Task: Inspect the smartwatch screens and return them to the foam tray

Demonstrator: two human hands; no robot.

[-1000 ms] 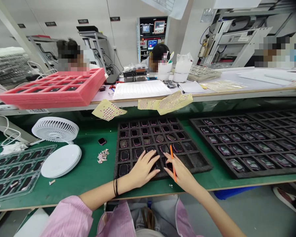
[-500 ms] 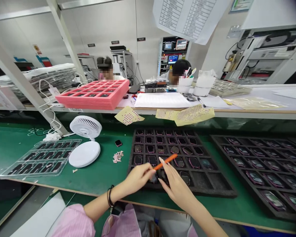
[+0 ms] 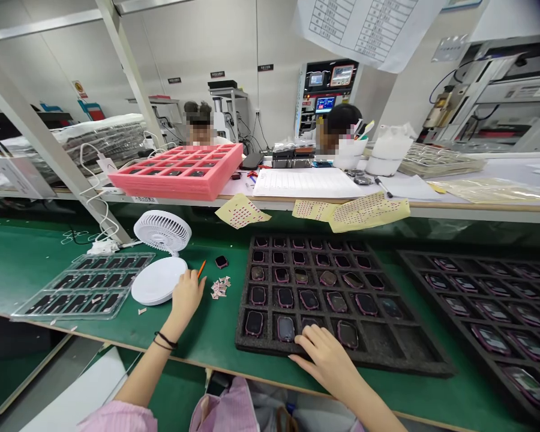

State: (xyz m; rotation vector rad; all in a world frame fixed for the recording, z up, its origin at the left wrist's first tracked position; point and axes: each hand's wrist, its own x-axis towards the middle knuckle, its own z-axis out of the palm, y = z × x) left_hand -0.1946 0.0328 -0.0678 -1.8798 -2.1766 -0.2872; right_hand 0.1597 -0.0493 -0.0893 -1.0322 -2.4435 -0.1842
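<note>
My left hand (image 3: 188,297) is closed beside the white fan's round base, with a slim orange stick (image 3: 201,269) poking up past its fingers. Low in the black foam tray (image 3: 420,360), my right hand (image 3: 321,351) curls its fingers over a watch (image 3: 309,322) in a front-row compartment. The hand hides most of that watch, so how firmly it is gripped shows poorly. Many compartments hold dark-screened watches with purplish frames, such as the watch (image 3: 285,328) just left of my right fingers. A single small watch (image 3: 221,261) lies on the green mat near a pile of small pale strips (image 3: 220,287).
A white fan (image 3: 162,231) stands left, behind a clear tray of black parts (image 3: 78,285). Another black foam tray (image 3: 490,366) lies right. On the shelf are a pink foam tray (image 3: 175,180) and papers; yellow sticker sheets (image 3: 243,211) hang from its edge. Two people sit beyond.
My left hand has moved left from the foam tray to the fan base, carrying the orange stick. My right hand stays low over the tray. The view has shifted slightly.
</note>
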